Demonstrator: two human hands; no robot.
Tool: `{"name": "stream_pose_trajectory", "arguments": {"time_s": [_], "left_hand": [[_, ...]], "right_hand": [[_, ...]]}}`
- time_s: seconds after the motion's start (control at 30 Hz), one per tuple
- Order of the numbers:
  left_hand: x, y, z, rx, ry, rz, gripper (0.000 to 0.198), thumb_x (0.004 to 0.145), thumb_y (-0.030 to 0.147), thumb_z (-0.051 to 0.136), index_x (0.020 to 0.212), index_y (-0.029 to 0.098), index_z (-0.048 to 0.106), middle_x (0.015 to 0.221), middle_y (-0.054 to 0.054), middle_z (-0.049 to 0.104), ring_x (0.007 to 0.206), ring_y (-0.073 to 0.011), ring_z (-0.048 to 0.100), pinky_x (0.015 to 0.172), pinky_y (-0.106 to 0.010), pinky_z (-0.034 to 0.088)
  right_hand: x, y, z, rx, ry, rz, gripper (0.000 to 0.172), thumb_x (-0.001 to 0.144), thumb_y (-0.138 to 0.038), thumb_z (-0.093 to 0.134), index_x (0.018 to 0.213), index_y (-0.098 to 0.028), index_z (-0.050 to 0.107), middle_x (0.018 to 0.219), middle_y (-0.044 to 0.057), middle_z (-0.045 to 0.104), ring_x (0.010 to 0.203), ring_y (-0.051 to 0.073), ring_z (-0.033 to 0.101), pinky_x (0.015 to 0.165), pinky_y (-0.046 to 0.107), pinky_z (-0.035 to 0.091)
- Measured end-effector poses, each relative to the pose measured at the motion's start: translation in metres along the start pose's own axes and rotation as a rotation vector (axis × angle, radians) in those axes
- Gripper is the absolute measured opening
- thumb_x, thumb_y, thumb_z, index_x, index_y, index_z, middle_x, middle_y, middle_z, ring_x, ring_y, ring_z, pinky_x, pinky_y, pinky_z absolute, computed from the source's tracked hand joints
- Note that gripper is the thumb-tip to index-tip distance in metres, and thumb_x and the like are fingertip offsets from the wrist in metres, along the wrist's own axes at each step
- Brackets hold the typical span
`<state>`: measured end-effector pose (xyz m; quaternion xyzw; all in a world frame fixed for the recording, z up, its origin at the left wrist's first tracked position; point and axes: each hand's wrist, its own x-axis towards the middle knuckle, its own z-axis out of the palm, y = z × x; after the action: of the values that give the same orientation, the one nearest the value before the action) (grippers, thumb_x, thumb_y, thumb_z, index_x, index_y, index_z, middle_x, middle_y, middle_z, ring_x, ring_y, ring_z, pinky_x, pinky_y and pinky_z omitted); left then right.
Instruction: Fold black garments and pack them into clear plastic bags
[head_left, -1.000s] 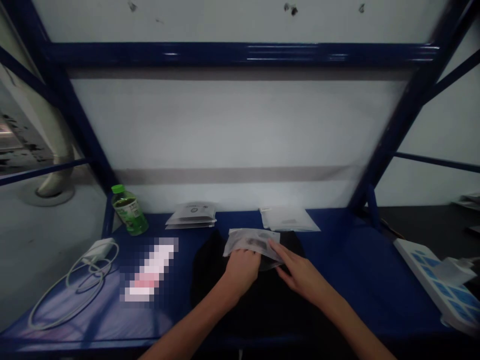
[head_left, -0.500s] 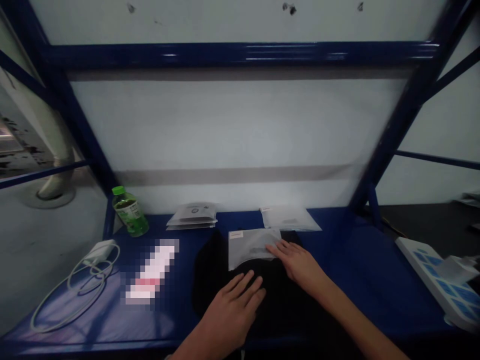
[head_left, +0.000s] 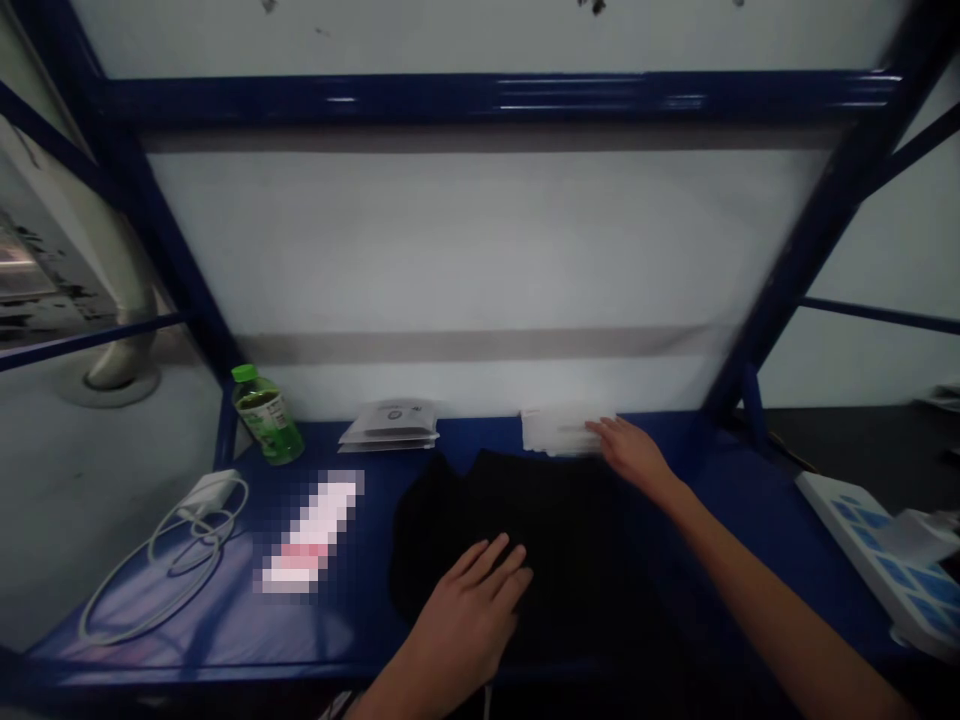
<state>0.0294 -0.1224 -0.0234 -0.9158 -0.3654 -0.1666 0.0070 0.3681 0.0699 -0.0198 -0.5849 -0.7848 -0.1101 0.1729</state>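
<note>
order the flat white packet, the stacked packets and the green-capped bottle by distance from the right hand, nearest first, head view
1. Flat white packet: back of the shelf, touching the right hand
2. Stacked packets: farther left along the back
3. Green-capped bottle: back left corner

Right now my right hand (head_left: 634, 450) has its fingertips on a white plastic packet (head_left: 559, 430) at top centre, and my left hand (head_left: 469, 610) lies flat on the black cloth (head_left: 570, 540) on the blue shelf (head_left: 712, 530).
</note>
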Motion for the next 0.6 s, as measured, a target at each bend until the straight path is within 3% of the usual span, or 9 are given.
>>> {"name": "stream_pose_trajectory", "arguments": {"time_s": [0.2, 0.37, 0.4, 0.47, 0.6], "left_hand": [[0.012, 0.006, -0.006, -0.026, 0.009, -0.088, 0.038, 0.094, 0.018, 0.051, 0.132, 0.023, 0.055, 0.142, -0.002, 0.056, 0.137, -0.0238, 0.044, 0.110, -0.042, 0.040], [0.040, 0.015, -0.016, -0.038, 0.063, -0.215, 0.023, 0.092, 0.026, 0.053, 0.110, 0.022, 0.067, 0.118, -0.007, 0.069, 0.109, -0.0267, 0.061, 0.092, -0.042, 0.051], [0.048, 0.017, -0.017, -0.034, 0.070, -0.247, 0.020, 0.091, 0.027, 0.053, 0.101, 0.021, 0.069, 0.109, -0.008, 0.071, 0.102, -0.0261, 0.062, 0.086, -0.040, 0.053], [0.067, 0.023, -0.016, -0.029, 0.070, -0.321, 0.020, 0.090, 0.029, 0.052, 0.087, 0.020, 0.070, 0.097, -0.009, 0.069, 0.092, -0.0249, 0.063, 0.074, -0.035, 0.054], [0.110, 0.032, -0.007, -0.053, 0.076, -0.453, 0.025, 0.091, 0.030, 0.048, 0.087, 0.015, 0.069, 0.096, -0.011, 0.064, 0.084, -0.0252, 0.065, 0.069, -0.035, 0.054]], "right_hand": [[-0.002, 0.024, 0.017, 0.039, -0.124, 0.066, 0.047, 0.095, -0.030, 0.036, 0.137, -0.027, 0.057, 0.141, 0.009, 0.057, 0.134, 0.035, 0.047, 0.102, 0.062, 0.041], [-0.020, 0.003, 0.007, 0.060, -0.022, 0.068, 0.052, 0.093, -0.031, 0.041, 0.145, -0.022, 0.047, 0.154, 0.011, 0.042, 0.145, 0.036, 0.028, 0.112, 0.062, 0.028], [-0.026, -0.005, 0.002, 0.104, 0.058, 0.042, 0.049, 0.093, -0.032, 0.042, 0.140, -0.021, 0.051, 0.151, 0.012, 0.045, 0.144, 0.034, 0.031, 0.113, 0.060, 0.030], [-0.039, -0.021, -0.009, 0.257, 0.205, -0.002, 0.040, 0.094, -0.034, 0.044, 0.127, -0.021, 0.062, 0.136, 0.012, 0.060, 0.132, 0.030, 0.049, 0.109, 0.054, 0.038], [-0.061, -0.040, -0.027, 0.447, 0.261, 0.031, 0.033, 0.094, -0.036, 0.045, 0.113, -0.022, 0.068, 0.113, 0.009, 0.072, 0.107, 0.027, 0.066, 0.097, 0.047, 0.051]]}}
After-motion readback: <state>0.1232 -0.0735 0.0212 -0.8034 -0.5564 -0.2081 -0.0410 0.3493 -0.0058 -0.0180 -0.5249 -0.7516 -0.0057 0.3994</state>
